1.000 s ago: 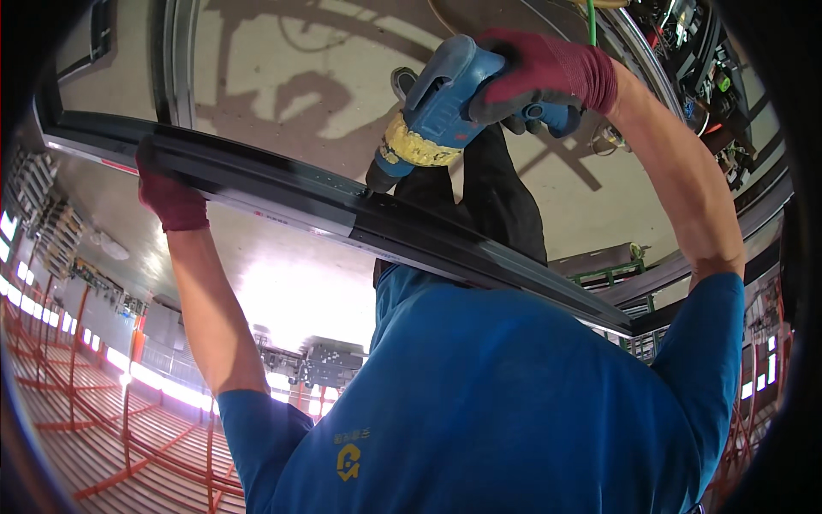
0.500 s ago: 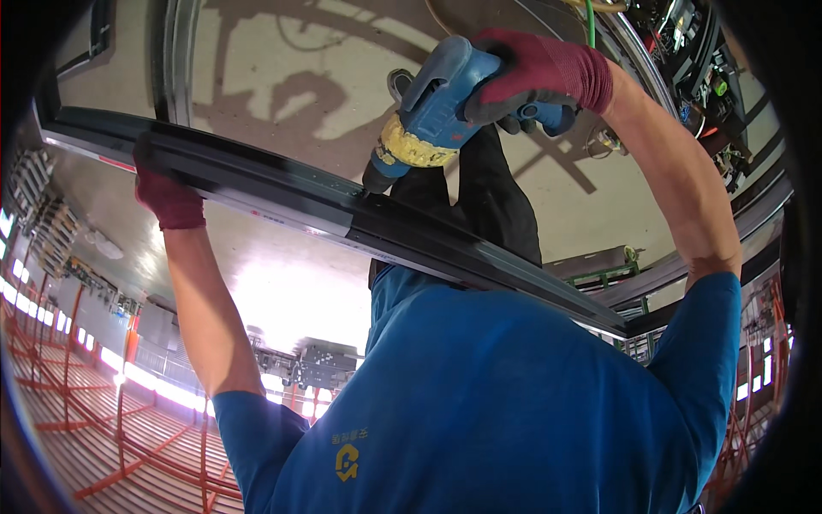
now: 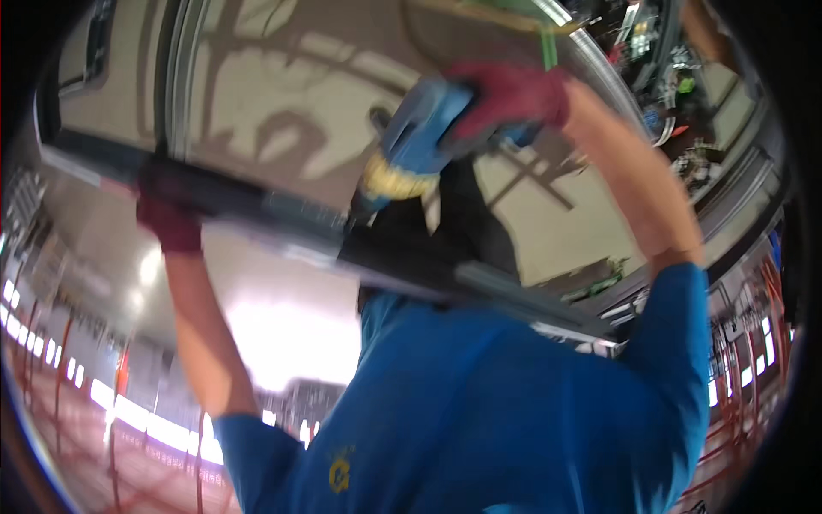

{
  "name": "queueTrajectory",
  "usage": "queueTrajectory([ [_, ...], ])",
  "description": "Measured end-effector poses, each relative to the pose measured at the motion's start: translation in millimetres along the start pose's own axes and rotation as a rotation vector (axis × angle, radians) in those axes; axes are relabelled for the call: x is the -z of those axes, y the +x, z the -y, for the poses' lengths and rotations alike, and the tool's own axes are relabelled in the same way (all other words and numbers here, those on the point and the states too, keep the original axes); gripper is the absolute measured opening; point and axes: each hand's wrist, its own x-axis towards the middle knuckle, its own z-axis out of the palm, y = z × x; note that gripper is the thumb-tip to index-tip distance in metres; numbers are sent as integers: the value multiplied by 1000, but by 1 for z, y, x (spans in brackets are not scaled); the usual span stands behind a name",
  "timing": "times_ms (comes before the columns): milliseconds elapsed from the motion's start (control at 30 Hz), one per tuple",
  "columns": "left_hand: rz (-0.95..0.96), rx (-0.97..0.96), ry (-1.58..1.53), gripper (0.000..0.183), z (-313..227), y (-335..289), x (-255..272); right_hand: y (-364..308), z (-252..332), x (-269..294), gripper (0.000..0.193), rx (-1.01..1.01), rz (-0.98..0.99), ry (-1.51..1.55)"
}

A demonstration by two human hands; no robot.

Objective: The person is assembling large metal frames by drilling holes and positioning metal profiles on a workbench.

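A long dark metal frame bar (image 3: 411, 261) runs slantwise across the view, in front of my body. Gloved in dark red, my left hand (image 3: 171, 214) is closed around its left part; some fingers blend into the dark metal. My right hand (image 3: 512, 104), in the same kind of glove, grips the handle of a blue power drill (image 3: 421, 124) with yellow tape round its front. The drill tilts down to the left, and its chuck end is at the bar's middle. Blur hides whether the tip touches the metal.
Another metal profile (image 3: 177, 86) meets the bar at the left. Far right lies a clutter of tools and small parts (image 3: 659, 94). A green hose (image 3: 549, 47) hangs near my right wrist. Orange-red racks (image 3: 111, 428) stand at the lower left.
The whole view has shifted and become blurred. My right hand and the drill appear further left and slightly lower, the chuck still by the bar. My left hand keeps its hold.
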Motion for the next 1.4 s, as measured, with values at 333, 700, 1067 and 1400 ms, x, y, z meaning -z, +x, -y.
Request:
queueTrajectory([
  [333, -225, 581, -623, 47, -74, -20, -45, -100, 25, -1, 53, -81, -448, 442],
  [700, -248, 595, -599, 51, -101, -14, -48, -176, -23, 71, 75, 792, -939, 989],
  [1067, -307, 650, -480, 55, -108, -14, -55, -119, -80, 207, 56, 449, -1218, 979],
  [1400, -298, 593, -583, 47, -90, -18, -52, -104, -79, 198, 58, 434, -1109, 991],
])
